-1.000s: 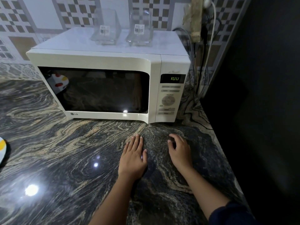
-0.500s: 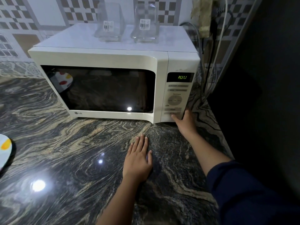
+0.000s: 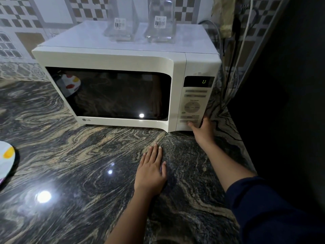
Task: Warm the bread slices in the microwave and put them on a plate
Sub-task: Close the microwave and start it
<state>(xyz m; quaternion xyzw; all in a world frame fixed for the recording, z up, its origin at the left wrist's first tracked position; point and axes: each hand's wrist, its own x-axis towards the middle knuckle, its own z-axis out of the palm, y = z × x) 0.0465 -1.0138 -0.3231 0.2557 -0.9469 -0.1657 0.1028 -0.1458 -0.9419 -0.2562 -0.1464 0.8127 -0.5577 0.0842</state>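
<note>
Pressing a low btn (image 3: 189,121) on the control panel (image 3: 195,103) of a white microwave (image 3: 123,55), the right hand (image 3: 202,131) has its thumb on the panel front w/ the other fingers laid against the oven's right side. It holds nothing. The left hand (image 3: 151,171) lies flat, palm down, fingers straight, on the dark marbled tabletop (image 3: 70,173) in front of the oven, also holding nothing.

The door (image 3: 112,95) is closed. Its window is dark & shows only reflections, so the bread slices can't be seen; prob. inside, but can't tell. The green display (image 3: 204,81) shows one blurred char., a 0 or U. A plate (image 3: 6,159) w/ a yellow spot sits at the far left edge of view, well apart from the oven & only partly in frame. Two clear glass containers (image 3: 121,20) stand on the oven top, near the back.

Risks, as a judgement:
- Btn labels are too blurred to read, so the thumb may be on stop/clear rather than start or door release, meaning no heat or a wiped timer.
- A hard push low on the panel could slide the oven on the glossy tabletop & rattle the glass on top.
- Cables (image 3: 233,59) hang just beside the oven's right rear, so a shift could tug them.
- The far-off plate means a long carry w/ hot bread, & slices could drop.
</note>
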